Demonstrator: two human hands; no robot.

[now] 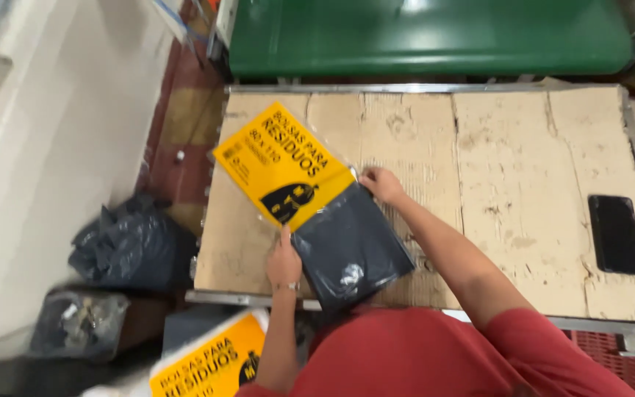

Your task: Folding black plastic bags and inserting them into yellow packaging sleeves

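A: Item 1, the pack of grey bags (332, 220) with its yellow label sheet (281, 165): where is it lying?

B: It is lying flat at the near left of the cardboard-covered table (523, 191), tilted, with the grey end overhanging the near edge slightly.

A: Hands?

B: The left hand (284, 263) is pressing on the pack's near-left edge, fingers together and flat. The right hand (381, 184) is pinching the clear wrapper at the pack's far-right edge, fingertips closing on the film.

A: Handling?

B: Judging by looks: light, soft, floppy, with a slippery film. It is best taken by an edge or corner, with 1 hand holding it down.

A: Other entries?

B: 1 black phone (616, 234) is lying at the table's right side, well apart from the pack. 1 green bin (428, 37) is standing beyond the table. 2 filled grey sacks (130, 246) are sitting left of the table, and 1 more yellow pack (211, 360) lies below its near edge. Nothing is obstructing the pack.
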